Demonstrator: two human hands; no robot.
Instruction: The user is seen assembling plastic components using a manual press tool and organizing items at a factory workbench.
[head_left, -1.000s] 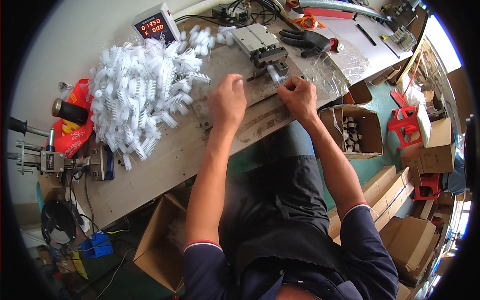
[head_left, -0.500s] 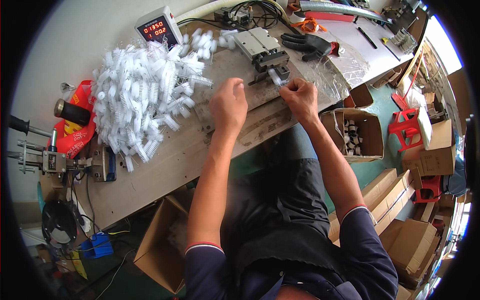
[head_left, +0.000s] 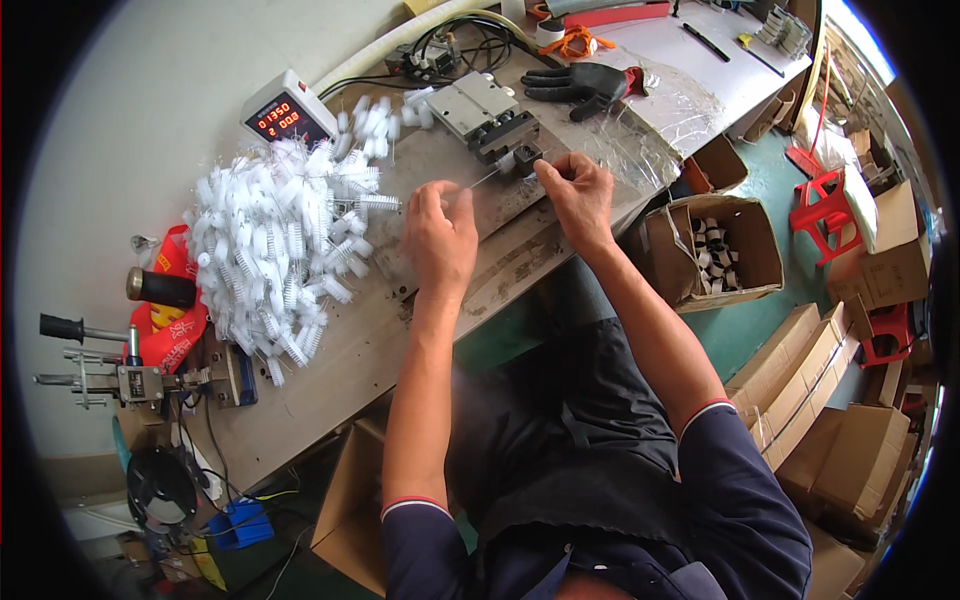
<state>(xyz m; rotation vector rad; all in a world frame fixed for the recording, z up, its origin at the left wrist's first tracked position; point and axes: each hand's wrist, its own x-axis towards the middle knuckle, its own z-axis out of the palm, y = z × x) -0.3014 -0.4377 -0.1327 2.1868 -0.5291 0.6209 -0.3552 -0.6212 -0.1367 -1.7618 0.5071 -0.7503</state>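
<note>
While a big heap of white brushes [head_left: 275, 250] lay piled at the left, the left hand [head_left: 440, 235] and right hand [head_left: 575, 190] each pinched an end of a thin wire [head_left: 483, 180] at the small metal fixture [head_left: 490, 115]; that piece looked unfinished.

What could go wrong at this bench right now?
Right hand works close against the small metal press; its fingers could get nipped. The thin wire piece stretched between both hands could bend or slip from the left hand. The white brush pile sits loose beside that wrist; a nudge could scatter it.
</note>
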